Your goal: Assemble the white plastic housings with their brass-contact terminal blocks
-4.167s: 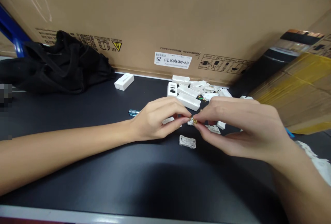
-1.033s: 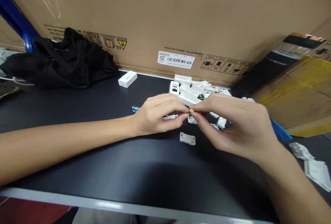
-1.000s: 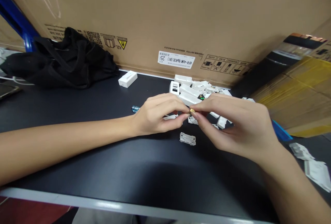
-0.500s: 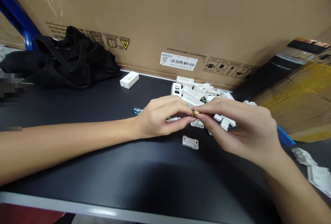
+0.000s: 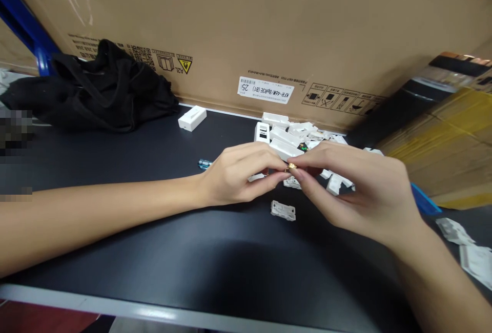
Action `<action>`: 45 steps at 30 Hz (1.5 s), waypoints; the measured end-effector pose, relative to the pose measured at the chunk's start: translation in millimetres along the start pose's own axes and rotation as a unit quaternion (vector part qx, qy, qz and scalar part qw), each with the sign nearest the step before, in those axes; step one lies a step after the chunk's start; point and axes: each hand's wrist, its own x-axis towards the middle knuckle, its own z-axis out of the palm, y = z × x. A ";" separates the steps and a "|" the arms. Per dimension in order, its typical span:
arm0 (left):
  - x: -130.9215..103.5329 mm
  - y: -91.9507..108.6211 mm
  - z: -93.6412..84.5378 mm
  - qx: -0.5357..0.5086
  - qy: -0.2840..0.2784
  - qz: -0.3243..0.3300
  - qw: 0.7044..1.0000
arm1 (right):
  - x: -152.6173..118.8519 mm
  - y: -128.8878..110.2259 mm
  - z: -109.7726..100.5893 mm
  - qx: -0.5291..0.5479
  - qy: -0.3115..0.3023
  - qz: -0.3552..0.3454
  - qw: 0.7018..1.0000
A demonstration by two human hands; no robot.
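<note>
Between my fingertips is a small brass-coloured metal piece (image 5: 292,166), pinched from both sides above the table. My left hand (image 5: 246,173) is closed, thumb and forefinger on its left end. From the other side my right hand (image 5: 357,189) grips it with thumb and forefinger. Its exact shape is mostly covered by the fingers. Just below the hands a white plastic housing part (image 5: 283,210) lies on the dark table, its moulded hollow side up. Behind the fingers sits a pile of white plastic parts (image 5: 286,148), partly hidden by my hands.
A white rectangular box (image 5: 192,118) stands at the back. Beside my left wrist lies a blue translucent tool (image 5: 204,164), partly covered. A black cloth bag (image 5: 115,92) rests at the left. Large cartons (image 5: 246,25) wall off the back; more white parts (image 5: 474,261) lie at the right edge.
Both hands stay almost in place, still pinching the brass piece. The piece appears slightly turned between the fingertips; my right hand has shifted very little.
</note>
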 end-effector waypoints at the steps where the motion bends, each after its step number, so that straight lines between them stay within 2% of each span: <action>1: -0.1 0.0 0.0 0.003 -0.002 -0.001 1.000 | -0.2 0.4 -0.6 -0.006 -0.003 -0.002 1.000; 18: -2.1 -3.9 -2.0 0.022 -0.033 0.014 0.999 | -0.2 -2.4 -2.9 -0.013 -0.023 -0.006 1.000; 21: -2.9 -5.0 -1.7 0.016 -0.050 -0.009 0.999 | -0.7 -2.2 -3.6 -0.032 -0.037 0.000 0.999; 24: -3.3 -3.9 -2.0 0.007 -0.092 -0.067 0.994 | -1.5 -1.0 -5.3 -0.055 -0.056 0.012 0.997; 29: -2.4 4.3 -5.7 0.019 -0.203 -0.144 0.968 | -3.4 5.2 -17.6 -0.072 -0.077 0.044 0.993; 32: -3.4 8.4 -7.3 0.024 -0.273 -0.126 0.953 | -4.0 10.6 -28.0 -0.100 -0.098 0.078 0.987; 34: -5.1 8.7 -7.0 0.026 -0.296 -0.096 0.950 | -4.3 14.0 -32.1 -0.110 -0.115 0.100 0.982; 37: -7.6 7.2 -5.0 0.027 -0.281 -0.040 0.959 | -5.4 18.5 -32.7 -0.112 -0.151 0.120 0.975; 41: -8.5 6.3 -2.0 0.000 -0.191 0.026 0.981 | -7.3 21.4 -29.5 -0.084 -0.199 0.120 0.969; 45: -8.7 7.5 -1.1 -0.003 -0.116 0.092 0.989 | -6.0 20.1 -29.7 -0.049 -0.225 0.115 0.966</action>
